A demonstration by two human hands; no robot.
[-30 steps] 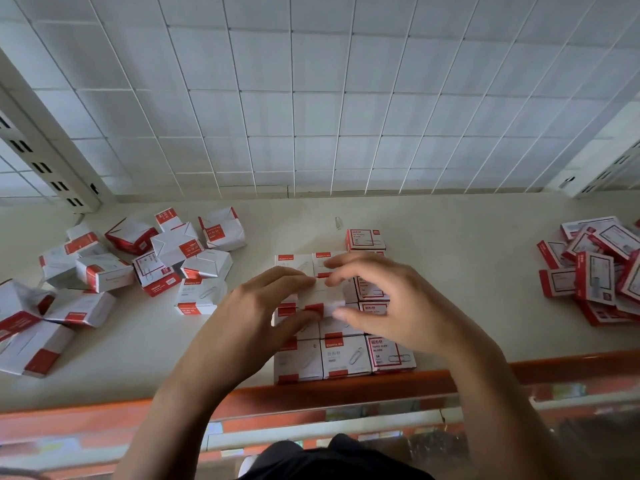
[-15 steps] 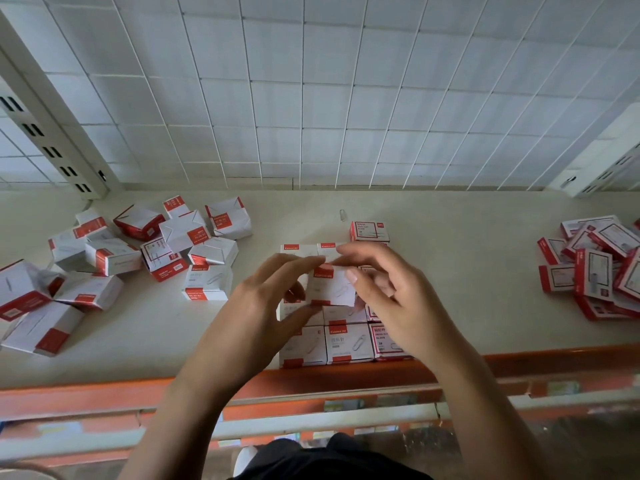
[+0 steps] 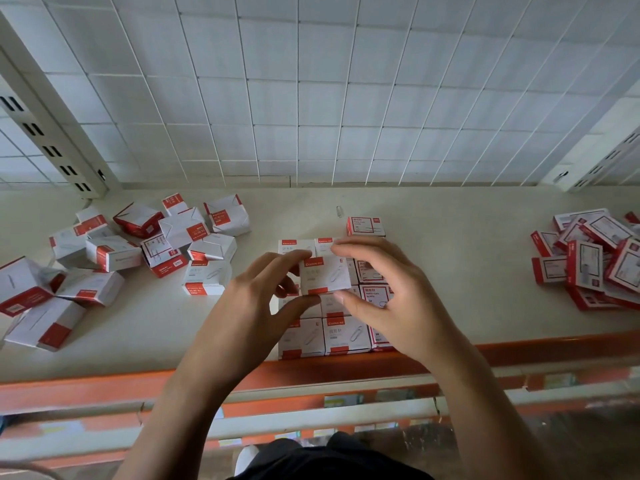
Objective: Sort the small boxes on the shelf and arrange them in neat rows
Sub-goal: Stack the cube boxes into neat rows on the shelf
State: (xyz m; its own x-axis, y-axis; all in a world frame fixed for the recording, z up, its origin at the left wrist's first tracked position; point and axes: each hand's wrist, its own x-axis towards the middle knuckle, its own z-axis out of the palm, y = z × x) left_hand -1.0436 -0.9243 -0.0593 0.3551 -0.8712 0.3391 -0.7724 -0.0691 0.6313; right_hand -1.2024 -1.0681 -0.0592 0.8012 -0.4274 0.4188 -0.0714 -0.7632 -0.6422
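Both hands held one small box (image 3: pixel 325 275) between them, over the tidy block of boxes (image 3: pixel 343 336) at the front middle of the shelf (image 3: pixel 450 271). The left hand (image 3: pixel 242 306) had its grip pinching the box's left side, forefinger on the far edge and thumb on the near edge; the right hand (image 3: pixel 391 299) had its grip pinching the right side the same way. The held box was white with red patches and a paper clip drawn on its face, which was turned up toward the camera. The block beneath sat in rows against the orange front rail (image 3: pixel 346 367). One red-edged box (image 3: pixel 365 226) lay alone just behind the block, with a loose paper clip (image 3: pixel 339 212) near it. A jumbled heap of white and red boxes (image 3: pixel 114 252) lay well apart to the left, and a heap of red-edged boxes (image 3: pixel 588 261) to the right. A white wire grid (image 3: pixel 311 98) closed the back of the shelf
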